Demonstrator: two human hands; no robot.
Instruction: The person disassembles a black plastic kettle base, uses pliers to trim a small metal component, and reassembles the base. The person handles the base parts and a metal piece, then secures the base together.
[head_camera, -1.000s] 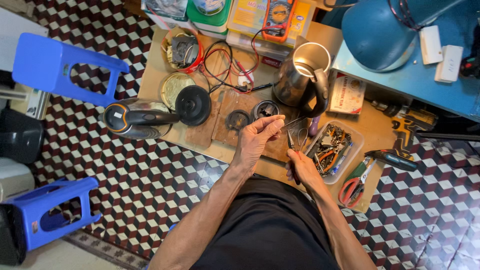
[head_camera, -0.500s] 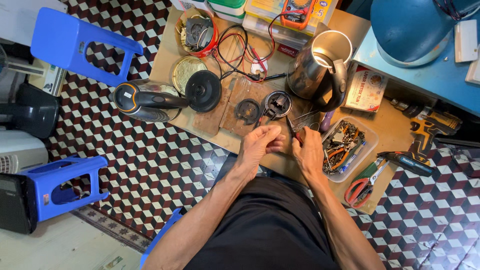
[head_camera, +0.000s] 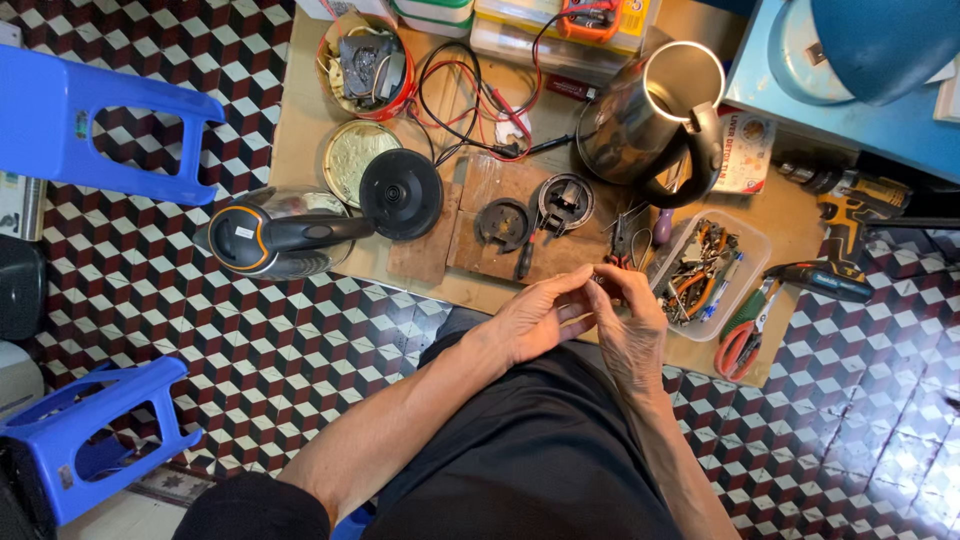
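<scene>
Floor (head_camera: 200, 330): checkered cube tiles in dark red, black and white. Two blue plastic stools (head_camera: 100, 110), upper and lower left of frame. Counter (head_camera: 300, 130) tan. Kettle (head_camera: 275, 235) silver with black-and-orange handle. Red-handled pliers (head_camera: 740, 345), right. Dark trousers (head_camera: 530, 450).

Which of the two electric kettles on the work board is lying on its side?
The kettle with the black-and-orange handle, at the board's left edge. The steel kettle stands upright, its open mouth facing up.
</scene>
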